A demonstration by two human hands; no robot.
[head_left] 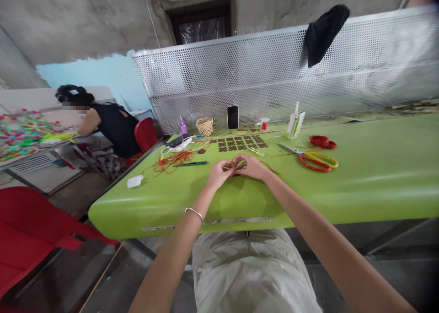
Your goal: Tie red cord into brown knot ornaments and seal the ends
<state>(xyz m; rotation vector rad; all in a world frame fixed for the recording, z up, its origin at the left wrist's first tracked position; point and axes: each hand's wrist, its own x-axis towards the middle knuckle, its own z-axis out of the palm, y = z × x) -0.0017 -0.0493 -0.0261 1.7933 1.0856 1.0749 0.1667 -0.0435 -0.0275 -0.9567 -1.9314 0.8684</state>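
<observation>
My left hand and my right hand meet over the green table, fingertips pinched together on a small dark reddish piece that is mostly hidden by the fingers. Just beyond them lie rows of brown flower-shaped pieces. A tangle of red cord is at the left, with a green pen-like tool beside it. To the right rest scissors with red and yellow handles, blades pointing left, near a coil of red cord.
Along the back stand a phone, a woven basket, a red spool and a carton. A white case lies front left. A person sits at another table; red chairs are at the left.
</observation>
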